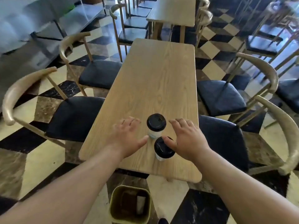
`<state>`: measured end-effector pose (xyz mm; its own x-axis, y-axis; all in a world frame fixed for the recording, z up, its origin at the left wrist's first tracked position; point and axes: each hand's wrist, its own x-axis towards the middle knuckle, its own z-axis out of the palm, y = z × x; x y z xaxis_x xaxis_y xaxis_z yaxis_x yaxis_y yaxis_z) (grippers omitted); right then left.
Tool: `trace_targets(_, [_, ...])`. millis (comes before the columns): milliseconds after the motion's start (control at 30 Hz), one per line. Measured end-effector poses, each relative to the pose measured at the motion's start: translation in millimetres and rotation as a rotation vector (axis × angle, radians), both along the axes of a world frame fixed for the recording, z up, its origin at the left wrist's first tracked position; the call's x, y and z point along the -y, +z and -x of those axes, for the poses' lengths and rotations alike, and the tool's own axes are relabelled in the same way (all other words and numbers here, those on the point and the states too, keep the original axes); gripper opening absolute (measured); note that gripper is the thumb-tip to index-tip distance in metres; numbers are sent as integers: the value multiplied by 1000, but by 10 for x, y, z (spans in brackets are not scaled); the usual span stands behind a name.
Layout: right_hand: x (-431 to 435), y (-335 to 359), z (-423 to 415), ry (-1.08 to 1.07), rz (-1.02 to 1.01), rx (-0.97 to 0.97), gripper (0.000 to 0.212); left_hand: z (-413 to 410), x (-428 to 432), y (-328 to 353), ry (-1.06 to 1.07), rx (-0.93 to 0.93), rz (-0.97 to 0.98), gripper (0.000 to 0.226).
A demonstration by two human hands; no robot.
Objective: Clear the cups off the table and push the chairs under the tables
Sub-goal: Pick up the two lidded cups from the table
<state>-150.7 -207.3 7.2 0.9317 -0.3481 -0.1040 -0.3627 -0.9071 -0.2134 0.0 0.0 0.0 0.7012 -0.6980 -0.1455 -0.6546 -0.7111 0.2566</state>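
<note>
Two white paper cups with black lids stand on the near end of a long wooden table (155,81). The farther cup (156,125) is between my hands; the nearer cup (163,149) sits just in front of it. My left hand (129,136) hovers with fingers spread to the left of the farther cup, its thumb close to the cup's base. My right hand (186,139) is spread open beside the cups, its thumb touching the nearer cup's lid. Neither hand holds anything. Pulled out from the table are two chairs on the left (72,117) (100,73) and two on the right (223,139) (221,96).
A yellow-green waste bin (116,206) with some rubbish inside stands on the checkered floor below the table's near edge. Another wooden table (174,12) with chairs stands beyond. More chairs (265,42) fill the far right; a metal counter runs along the left.
</note>
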Motion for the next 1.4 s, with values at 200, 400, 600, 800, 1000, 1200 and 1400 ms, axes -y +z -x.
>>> trace_targets(200, [0, -398, 173, 35, -91, -85, 85, -62, 379, -255, -86, 9, -32, 78])
trace_targets(400, [-8, -643, 284, 65, -229, -81, 94, -192, 761, -405, -169, 28, -80, 91])
trace_targets(600, [-30, -789, 236, 65, -289, -49, 111, -283, 1007, -461, -229, 28, -206, 104])
trace_targets(800, [-89, -811, 160, 68, -270, -13, 100, -243, 1002, -516, -215, -78, -160, 78])
trace_targets(1000, [-177, -814, 180, 55, -282, -38, 97, -179, 575, -506, -202, -91, -205, 78])
trace_targets(1200, [-385, -813, 206, 26, -330, -59, 96, -92, -130, -532, -211, -115, -229, 82])
trace_targets(1400, [-818, -836, 171, 76, -351, -38, 95, 70, -704, -611, -188, -178, -163, 83])
